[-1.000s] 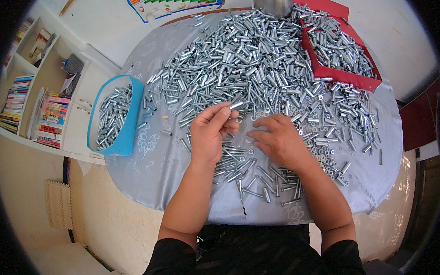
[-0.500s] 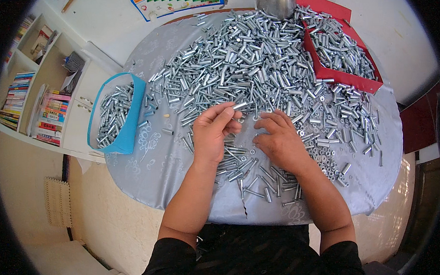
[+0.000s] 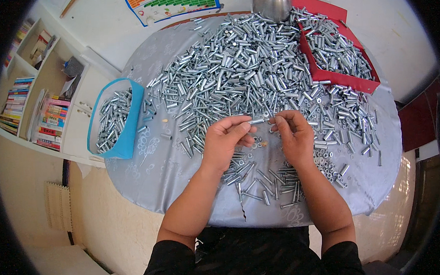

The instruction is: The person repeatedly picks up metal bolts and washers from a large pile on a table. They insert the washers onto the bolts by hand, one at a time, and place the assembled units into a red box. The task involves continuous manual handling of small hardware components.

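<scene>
While grey-clothed table (image 3: 148, 174) carries bolt heap (image 3: 237, 74), both hands, left (image 3: 223, 142) and right (image 3: 293, 135), pinch bolt (image 3: 256, 120); hands now closer together.

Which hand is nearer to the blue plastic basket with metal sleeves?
Left. The left hand is right of the blue plastic basket, over the grey cloth; the right hand is farther right, beyond it.

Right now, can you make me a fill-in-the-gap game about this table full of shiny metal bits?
1. The left hand and the right hand hold a small metal sleeve ____ them.
2. The container at the table's left edge is coloured ____.
3. The tray at the far right is coloured ____.
4. The cloth over the table is ____ in colour.

Missing words: between; blue; red; grey
</scene>
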